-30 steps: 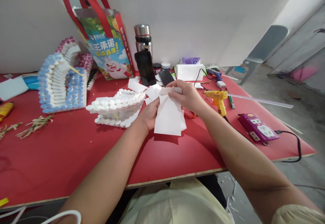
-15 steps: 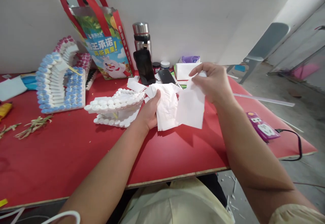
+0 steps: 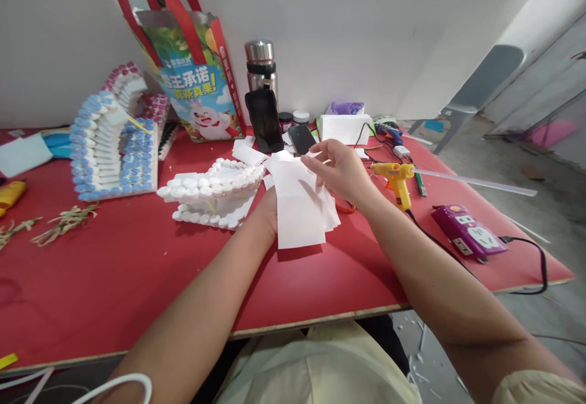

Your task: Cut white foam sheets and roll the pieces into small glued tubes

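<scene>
My left hand (image 3: 271, 210) is closed on a stack of white paper sheets (image 3: 330, 213) above the table; most of its fingers are hidden behind the paper. A flat sheet of white paper (image 3: 298, 212) lies over the front of that stack, its lower edge hanging down. My right hand (image 3: 337, 169) is at the sheet's upper right, with fingers loosely bent and apart, casting a shadow on the paper. Just left of the stack is a white model (image 3: 213, 190) built of rounded white pieces, with a yellow stick inside.
A blue-and-white model (image 3: 114, 154) and a printed bag (image 3: 196, 99) stand at the back left. Behind the paper are a steel flask (image 3: 260, 65), a propped black phone (image 3: 264, 120) and another phone (image 3: 302, 140). Rightward lie a yellow glue gun (image 3: 396, 178) and a purple power strip (image 3: 469, 233).
My right hand has moved left, bringing the single sheet from beside the stack to over it. Its pinch has loosened. The glue gun, formerly behind my right arm, now shows.
</scene>
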A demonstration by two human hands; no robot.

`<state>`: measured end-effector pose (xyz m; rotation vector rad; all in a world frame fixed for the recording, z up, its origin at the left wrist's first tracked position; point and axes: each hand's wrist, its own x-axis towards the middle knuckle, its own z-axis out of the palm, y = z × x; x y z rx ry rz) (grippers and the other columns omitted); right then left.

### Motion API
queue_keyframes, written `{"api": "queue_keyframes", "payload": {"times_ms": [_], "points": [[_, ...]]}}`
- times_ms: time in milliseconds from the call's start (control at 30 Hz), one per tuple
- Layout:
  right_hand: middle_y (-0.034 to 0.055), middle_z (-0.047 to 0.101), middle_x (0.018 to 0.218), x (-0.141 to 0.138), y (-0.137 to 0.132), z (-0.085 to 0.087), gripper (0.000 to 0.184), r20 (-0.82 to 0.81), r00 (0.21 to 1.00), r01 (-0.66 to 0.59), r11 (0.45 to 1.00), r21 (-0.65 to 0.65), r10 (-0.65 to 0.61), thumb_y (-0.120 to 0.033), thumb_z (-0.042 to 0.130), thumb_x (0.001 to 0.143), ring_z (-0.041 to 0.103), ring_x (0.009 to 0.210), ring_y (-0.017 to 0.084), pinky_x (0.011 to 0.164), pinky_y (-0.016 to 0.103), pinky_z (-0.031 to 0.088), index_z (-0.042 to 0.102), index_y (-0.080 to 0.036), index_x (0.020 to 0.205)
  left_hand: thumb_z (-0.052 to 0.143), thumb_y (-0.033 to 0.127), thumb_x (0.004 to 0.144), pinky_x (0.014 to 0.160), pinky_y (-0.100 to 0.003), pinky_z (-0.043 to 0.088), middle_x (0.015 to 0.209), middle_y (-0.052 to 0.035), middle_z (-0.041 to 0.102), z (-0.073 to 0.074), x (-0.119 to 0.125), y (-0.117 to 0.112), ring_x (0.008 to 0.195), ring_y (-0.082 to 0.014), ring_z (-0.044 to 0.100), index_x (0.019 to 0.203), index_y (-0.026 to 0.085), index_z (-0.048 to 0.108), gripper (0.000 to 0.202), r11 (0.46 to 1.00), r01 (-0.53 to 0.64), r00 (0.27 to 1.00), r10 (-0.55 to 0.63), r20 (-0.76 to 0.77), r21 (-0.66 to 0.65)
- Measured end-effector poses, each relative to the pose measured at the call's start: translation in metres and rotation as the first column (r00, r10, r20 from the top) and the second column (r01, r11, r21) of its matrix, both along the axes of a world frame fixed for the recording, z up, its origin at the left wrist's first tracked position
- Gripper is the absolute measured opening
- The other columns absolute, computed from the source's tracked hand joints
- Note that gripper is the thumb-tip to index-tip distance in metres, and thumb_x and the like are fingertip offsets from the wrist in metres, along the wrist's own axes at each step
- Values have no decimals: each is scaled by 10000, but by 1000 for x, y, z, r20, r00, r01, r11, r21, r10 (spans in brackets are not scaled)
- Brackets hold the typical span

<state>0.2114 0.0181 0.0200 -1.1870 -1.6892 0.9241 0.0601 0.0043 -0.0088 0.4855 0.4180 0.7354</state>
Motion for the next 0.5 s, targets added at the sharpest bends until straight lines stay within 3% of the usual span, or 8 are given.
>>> {"api": "queue_keyframes", "payload": {"times_ms": [167, 300, 400, 500], "points": [[83, 694, 1086, 3, 4, -7, 609, 99, 992, -71, 996, -55, 76, -533, 816, 730, 617, 562, 134, 490, 302, 465, 582, -226, 1201, 588, 335, 909, 617, -336, 524, 743, -49, 682, 4, 0, -2, 642, -213, 667, 1031, 198, 678, 205, 997, -73, 997, 73, -9, 1], [71, 669, 1133, -2, 4, -11, 645, 175, 979, -116, 991, 74, 101, -365, 851, 674, 608, 700, 154, 568, 296, 472, 605, -236, 1256, 592, 294, 917, 574, -313, 505, 685, -35, 655, 2, 4, -5, 590, -199, 647, 951, 192, 661, 128, 996, -84, 996, 84, -9, 24], [45, 677, 975, 0, 5, -9, 425, 180, 979, -119, 987, 106, 99, -279, 795, 708, 596, 734, 160, 619, 297, 471, 684, -204, 1111, 572, 214, 910, 570, -301, 500, 676, -44, 642, -4, 4, -4, 597, -190, 644, 834, 167, 631, 107, 996, -86, 996, 86, -30, 3], [32, 673, 823, 8, 6, 0, 131, 66, 985, -162, 985, 56, 159, -264, 736, 764, 600, 740, 164, 651, 301, 475, 709, -184, 863, 579, 153, 878, 509, -283, 458, 605, -26, 584, -12, 1, 0, 497, -152, 577, 723, 164, 582, 155, 994, -109, 994, 109, -25, -12]]}}
